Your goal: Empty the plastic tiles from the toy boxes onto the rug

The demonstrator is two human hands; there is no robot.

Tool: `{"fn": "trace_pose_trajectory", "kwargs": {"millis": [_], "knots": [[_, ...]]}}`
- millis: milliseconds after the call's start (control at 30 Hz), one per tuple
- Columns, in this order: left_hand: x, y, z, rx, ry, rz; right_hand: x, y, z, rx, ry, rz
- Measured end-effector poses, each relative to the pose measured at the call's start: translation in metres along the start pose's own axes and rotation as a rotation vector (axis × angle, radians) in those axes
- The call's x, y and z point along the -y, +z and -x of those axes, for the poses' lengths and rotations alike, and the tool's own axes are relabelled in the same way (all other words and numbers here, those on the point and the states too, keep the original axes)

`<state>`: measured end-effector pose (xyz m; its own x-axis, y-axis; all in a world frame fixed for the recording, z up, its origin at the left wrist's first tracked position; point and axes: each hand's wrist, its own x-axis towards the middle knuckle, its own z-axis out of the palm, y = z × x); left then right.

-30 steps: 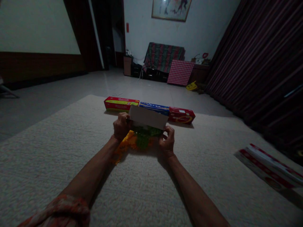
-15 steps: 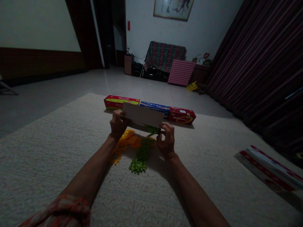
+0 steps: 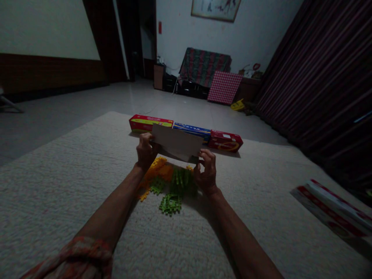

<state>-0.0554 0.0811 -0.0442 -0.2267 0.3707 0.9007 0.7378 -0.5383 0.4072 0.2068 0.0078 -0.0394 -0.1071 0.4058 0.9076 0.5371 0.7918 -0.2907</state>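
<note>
A plain cardboard sheet (image 3: 176, 142), gripped at opposite ends between the fingers of the left hand (image 3: 146, 152) and right hand (image 3: 207, 172), above green and yellow plastic interlocking pieces (image 3: 180, 182), on a cream rug (image 3: 58, 201)

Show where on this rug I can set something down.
Bare rug lies left of the left hand and right of the right hand, before the flat boxes. Crowded below the cardboard, around the yellow and green plastic pieces.

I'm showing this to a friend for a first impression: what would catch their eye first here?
The left hand and right hand hold up a plain cardboard piece mid-view, above yellow plastic pieces and green plastic pieces on the cream rug. Beyond them, a row of red and blue boxes lies along the rug's far edge.
</note>
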Motion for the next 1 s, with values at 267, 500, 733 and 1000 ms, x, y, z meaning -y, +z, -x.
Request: {"fn": "trace_pose_trajectory", "kwargs": {"millis": [267,500,733,1000], "knots": [[-0.017,-0.001,-0.005,0.117,-0.09,-0.176,0.006,-0.001,-0.003,-0.003,0.231,0.02],[-0.07,0.006,-0.025,0.527,-0.045,-0.254,-0.01,-0.054,-0.034,0.074,0.505,0.089],[-0.16,0.015,-0.011,0.906,-0.096,-0.12,0.008,-0.171,-0.014,0.202,0.876,0.244],[-0.212,0.016,0.047,1.135,-0.162,-0.062,0.005,-0.22,0.047,0.124,1.127,0.263]]}}
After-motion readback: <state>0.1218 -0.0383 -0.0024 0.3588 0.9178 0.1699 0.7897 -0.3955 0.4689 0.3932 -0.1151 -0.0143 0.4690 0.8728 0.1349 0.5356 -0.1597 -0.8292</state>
